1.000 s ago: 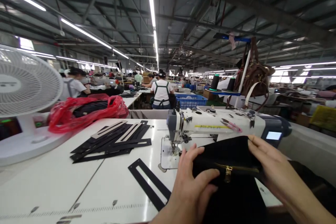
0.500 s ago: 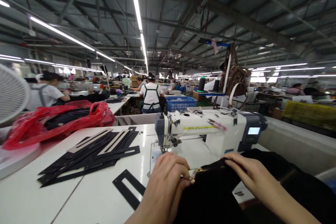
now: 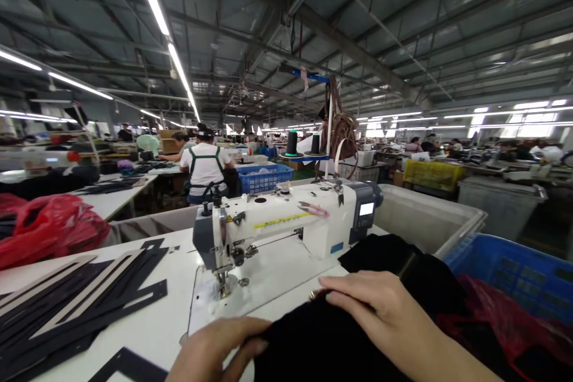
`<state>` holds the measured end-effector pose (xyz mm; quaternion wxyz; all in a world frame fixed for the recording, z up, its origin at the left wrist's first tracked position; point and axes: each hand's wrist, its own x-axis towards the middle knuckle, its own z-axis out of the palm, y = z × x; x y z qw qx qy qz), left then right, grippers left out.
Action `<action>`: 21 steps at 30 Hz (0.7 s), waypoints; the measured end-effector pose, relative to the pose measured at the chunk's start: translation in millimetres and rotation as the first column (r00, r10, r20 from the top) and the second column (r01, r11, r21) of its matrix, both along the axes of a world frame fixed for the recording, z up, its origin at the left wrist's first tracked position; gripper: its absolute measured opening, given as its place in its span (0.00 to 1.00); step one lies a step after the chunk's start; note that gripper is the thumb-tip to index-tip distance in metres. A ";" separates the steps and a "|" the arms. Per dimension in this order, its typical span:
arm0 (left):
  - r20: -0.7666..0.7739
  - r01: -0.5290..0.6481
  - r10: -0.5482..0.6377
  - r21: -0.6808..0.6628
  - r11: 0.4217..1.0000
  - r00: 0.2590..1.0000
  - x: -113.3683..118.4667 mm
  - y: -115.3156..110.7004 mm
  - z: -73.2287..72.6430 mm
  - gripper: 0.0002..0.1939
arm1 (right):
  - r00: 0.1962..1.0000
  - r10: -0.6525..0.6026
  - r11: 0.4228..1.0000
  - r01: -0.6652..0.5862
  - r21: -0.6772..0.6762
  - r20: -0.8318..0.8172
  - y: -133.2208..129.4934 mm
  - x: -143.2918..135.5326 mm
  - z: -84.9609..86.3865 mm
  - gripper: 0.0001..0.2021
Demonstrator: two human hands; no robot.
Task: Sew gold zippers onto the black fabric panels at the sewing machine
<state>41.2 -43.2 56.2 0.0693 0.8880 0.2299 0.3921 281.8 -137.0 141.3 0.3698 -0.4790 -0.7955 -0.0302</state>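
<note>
A piece of black fabric is spread between my hands at the front edge of the sewing machine's table. My left hand has its thumb and fingers closed on the fabric's left edge. On the upper edge, my right hand pinches the same fabric between thumb and fingers. A small gold-coloured metal piece shows just beyond the right fingertips; its kind is unclear. The white sewing machine stands just beyond the fabric, its needle area apart from the cloth. Pink-handled thread snips lie on its arm.
Flat dark slotted strips are piled at left, near a red plastic bag. A blue crate with red plastic and a pale bin stand at right. Thread cones rise behind the machine. A co-worker sits ahead.
My view has swung right, bringing the blue crate into sight. The right hand has moved along the fabric's edge to the metal piece, which the left hand was at before.
</note>
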 end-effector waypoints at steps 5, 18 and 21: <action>0.123 -0.151 0.120 0.286 0.946 0.985 1.3 34.3 -7.7 0.10 | 0.939 -0.196 0.799 -0.014 0.601 0.283 -4.0 -11.0 -5.3 0.11; -0.415 -0.246 0.260 0.087 0.965 0.872 -26.0 19.6 -63.9 0.26 | 0.942 -0.019 0.986 -0.037 0.161 0.336 45.3 -66.3 -173.5 0.22; -0.474 -0.254 0.189 -0.075 0.964 0.860 -16.1 11.3 -51.8 0.49 | 0.958 -0.193 0.980 0.197 0.003 0.211 64.2 -38.2 -154.2 0.22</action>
